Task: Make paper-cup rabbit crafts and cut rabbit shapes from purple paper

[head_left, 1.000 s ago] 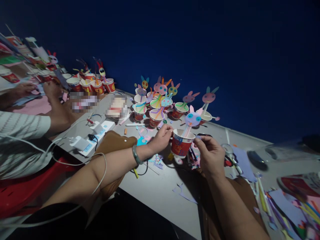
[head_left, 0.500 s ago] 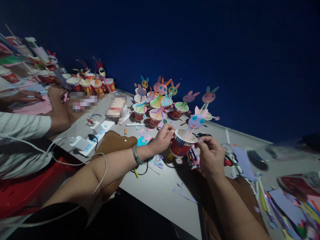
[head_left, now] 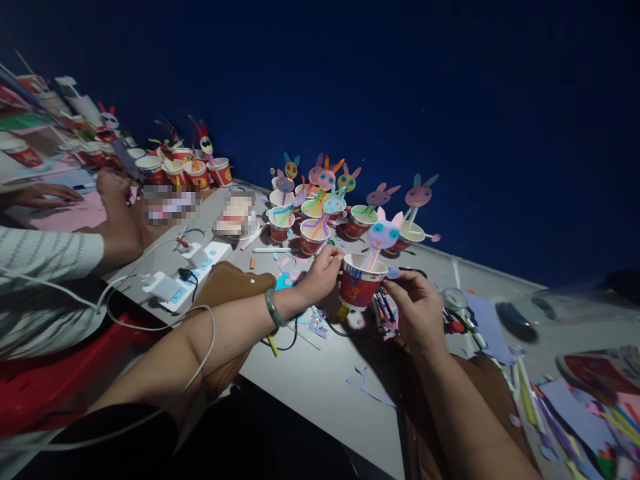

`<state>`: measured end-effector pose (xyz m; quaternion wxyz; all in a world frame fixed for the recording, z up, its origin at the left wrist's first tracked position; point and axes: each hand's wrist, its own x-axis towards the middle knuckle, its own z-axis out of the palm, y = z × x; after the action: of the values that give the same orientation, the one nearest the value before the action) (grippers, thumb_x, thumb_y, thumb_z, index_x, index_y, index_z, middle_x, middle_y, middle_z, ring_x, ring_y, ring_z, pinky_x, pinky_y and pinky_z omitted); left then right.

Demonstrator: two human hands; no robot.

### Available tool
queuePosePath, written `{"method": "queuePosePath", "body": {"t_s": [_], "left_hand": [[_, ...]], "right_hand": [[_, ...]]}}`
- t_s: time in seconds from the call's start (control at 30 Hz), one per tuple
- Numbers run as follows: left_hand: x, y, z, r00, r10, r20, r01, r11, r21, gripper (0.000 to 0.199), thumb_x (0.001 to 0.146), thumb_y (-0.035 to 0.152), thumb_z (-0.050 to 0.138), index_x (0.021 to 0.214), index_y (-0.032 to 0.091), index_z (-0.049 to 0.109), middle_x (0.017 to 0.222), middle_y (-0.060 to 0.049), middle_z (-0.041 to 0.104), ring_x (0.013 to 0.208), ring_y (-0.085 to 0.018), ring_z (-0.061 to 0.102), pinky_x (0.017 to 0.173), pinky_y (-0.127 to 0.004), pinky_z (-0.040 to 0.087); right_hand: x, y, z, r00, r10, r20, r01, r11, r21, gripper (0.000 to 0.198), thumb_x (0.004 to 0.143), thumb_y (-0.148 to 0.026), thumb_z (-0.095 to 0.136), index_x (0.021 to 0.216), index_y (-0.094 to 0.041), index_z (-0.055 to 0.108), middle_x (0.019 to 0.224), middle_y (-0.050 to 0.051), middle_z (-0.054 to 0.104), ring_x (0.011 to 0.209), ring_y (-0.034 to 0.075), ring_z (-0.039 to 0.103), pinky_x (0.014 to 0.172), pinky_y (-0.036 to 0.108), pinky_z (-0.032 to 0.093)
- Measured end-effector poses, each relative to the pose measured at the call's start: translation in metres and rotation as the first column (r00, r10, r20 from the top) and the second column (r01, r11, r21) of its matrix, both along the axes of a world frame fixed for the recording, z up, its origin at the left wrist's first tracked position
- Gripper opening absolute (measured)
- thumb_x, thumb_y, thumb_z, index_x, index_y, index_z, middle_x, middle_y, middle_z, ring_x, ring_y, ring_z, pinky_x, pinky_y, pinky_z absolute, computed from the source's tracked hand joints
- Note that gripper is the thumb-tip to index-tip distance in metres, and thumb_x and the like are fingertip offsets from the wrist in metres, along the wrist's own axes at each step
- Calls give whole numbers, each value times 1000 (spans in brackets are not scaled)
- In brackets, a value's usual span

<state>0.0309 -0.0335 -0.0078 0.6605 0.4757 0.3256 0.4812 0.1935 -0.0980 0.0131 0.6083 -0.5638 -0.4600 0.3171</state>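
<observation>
Raised above the table, a red and white paper cup (head_left: 361, 291) is held between my two hands. A pale lilac paper bunny head (head_left: 384, 235) with pink ears and blue eyes stands up out of it on pale strips. My left hand (head_left: 321, 273), with a bangle at the wrist, pinches the cup's left side by the rim. On the opposite side, my right hand (head_left: 419, 303) has its thumb and fingers closed at the cup's edge. A small round lilac paper piece (head_left: 394, 273) shows at those fingertips; whether it is attached to the cup I cannot tell.
Several similar bunny cups (head_left: 315, 235) stand behind. To the left are a power strip (head_left: 200, 273) with chargers, loose cables and a co-worker's arm (head_left: 120, 220). Paper scraps (head_left: 317, 322) and pens (head_left: 386, 313) lie nearby. Lilac paper (head_left: 487, 327) is at right.
The cup with its bunny head has shifted slightly left and stands more upright. My right hand has moved left with it, and the cup behind is now less covered.
</observation>
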Motion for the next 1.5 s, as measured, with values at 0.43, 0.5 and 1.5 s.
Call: {"method": "queuePosePath", "body": {"t_s": [0.43,0.5,1.5], "left_hand": [[-1,-3,-1,994,24,-103,-6,985,170,7,93,19,42,86,18,43,75,4,44,69,-9,43,66,-23,36],[-1,-3,-1,994,22,-104,-4,986,168,8,93,20,42,86,18,43,75,4,43,69,-9,42,65,-22,35],[-5,3,0,987,78,-138,-46,973,226,6,94,20,43,87,19,44,79,2,46,73,-10,44,70,-23,37]], "right_hand": [[-2,-4,7,990,-74,119,74,997,9,21,71,-37,74,69,-20,63,61,-2,58,59,12,53,58,26,44],[-2,-4,6,991,-73,113,73,997,2,20,71,-36,74,70,-20,63,62,-2,58,60,12,54,59,26,45],[-4,-4,6,978,-124,169,110,990,89,22,74,-40,73,86,-22,68,71,0,63,66,16,58,67,32,49]]}}
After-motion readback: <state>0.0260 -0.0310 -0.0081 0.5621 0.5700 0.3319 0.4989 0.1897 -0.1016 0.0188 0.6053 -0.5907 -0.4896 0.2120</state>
